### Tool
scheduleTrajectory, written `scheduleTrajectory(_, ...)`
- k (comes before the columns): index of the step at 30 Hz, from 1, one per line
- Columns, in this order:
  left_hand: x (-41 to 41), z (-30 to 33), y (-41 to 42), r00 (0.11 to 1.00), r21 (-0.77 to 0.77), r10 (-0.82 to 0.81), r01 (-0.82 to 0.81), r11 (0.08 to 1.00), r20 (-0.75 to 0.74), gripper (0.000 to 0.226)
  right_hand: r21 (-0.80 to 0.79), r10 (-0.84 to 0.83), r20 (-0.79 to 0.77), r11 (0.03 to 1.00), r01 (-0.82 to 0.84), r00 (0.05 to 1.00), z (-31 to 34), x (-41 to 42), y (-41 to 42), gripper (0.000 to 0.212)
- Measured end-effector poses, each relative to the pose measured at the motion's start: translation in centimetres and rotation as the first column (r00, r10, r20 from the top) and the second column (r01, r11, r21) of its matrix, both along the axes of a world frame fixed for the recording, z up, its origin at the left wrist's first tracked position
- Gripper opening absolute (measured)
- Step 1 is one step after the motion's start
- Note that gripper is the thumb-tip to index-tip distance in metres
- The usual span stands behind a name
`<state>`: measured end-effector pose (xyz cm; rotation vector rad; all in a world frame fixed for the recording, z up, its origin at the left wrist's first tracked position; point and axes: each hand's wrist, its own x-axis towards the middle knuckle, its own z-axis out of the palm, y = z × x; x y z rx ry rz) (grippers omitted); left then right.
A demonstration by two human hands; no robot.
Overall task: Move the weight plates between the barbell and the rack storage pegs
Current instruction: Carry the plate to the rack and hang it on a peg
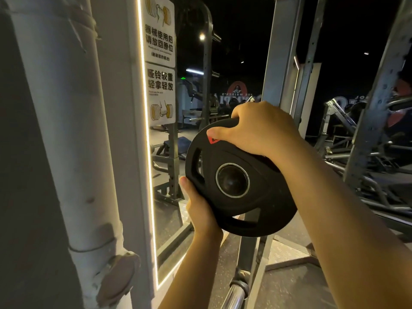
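A white pipe [66,130] is seen at the far left, beside a lit mirror [165,197] bearing two signs [161,63]. The plate [236,179] is held in mid-air at centre: its lower left rim is gripped by the left hand [200,210], its upper rim by the right hand [260,128]. A chrome bar [234,297] lies below; rack uprights [276,63] stand behind.

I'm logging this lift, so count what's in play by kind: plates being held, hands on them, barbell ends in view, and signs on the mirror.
Black weight plate: 1
Hands gripping it: 2, left hand and right hand
Chrome barbell end: 1
Signs on the mirror: 2, upper sign and lower sign
Total: 6
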<state>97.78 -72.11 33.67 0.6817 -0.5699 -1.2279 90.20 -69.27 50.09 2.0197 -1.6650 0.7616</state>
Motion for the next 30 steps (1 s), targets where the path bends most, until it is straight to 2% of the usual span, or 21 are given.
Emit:
scheduleTrajectory(5, 1.1, 0.5, -1.3, 0.980, -0.054, 0.093, -0.085, 0.995, 0.174, 0.069, -0.049, 0.072, 0.144, 0.997, -0.066, 0.987, -1.4, -1.8, 0.6, 0.050)
scheduleTrajectory(9, 2.4, 1.8, -2.4, 0.929, -0.132, 0.155, -0.117, 0.984, 0.337, 0.082, -0.181, 0.147, 0.348, 0.980, -0.088, 0.926, -3.6, -3.3, 0.7, 0.053)
scheduleTrajectory(12, 3.0, 2.7, -2.6, 0.888, -0.194, 0.191, -0.118, 0.974, 0.418, 0.092, -0.224, 0.173, 0.427, 0.971, -0.082, 0.888, -4.7, -3.8, 0.8, 0.047)
scheduleTrajectory(17, 3.7, 3.9, -2.6, 0.834, -0.234, 0.182, -0.065, 0.970, 0.521, 0.089, -0.301, 0.229, 0.519, 0.951, -0.075, 0.823, -6.3, -4.2, 1.2, 0.054)
scheduleTrajectory(20, 4.1, 5.3, -2.2, 0.797, -0.231, 0.150, -0.014, 0.973, 0.586, 0.086, -0.405, 0.273, 0.550, 0.914, -0.034, 0.789, -8.0, -4.3, 1.4, 0.048)
scheduleTrajectory(24, 4.3, 7.2, -1.9, 0.761, -0.257, 0.100, 0.090, 0.962, 0.641, 0.080, -0.515, 0.406, 0.641, 0.857, -0.026, 0.651, -11.3, -4.1, 1.3, 0.048)
scheduleTrajectory(27, 4.2, 7.9, -1.7, 0.710, -0.319, 0.175, 0.074, 0.945, 0.682, 0.071, -0.541, 0.491, 0.708, 0.839, -0.057, 0.508, -13.1, -4.1, 1.4, 0.049)
scheduleTrajectory(30, 4.2, 8.9, -1.9, 0.649, -0.317, 0.177, 0.105, 0.943, 0.740, 0.065, -0.531, 0.500, 0.732, 0.844, -0.071, 0.463, -14.1, -4.2, 1.3, 0.052)
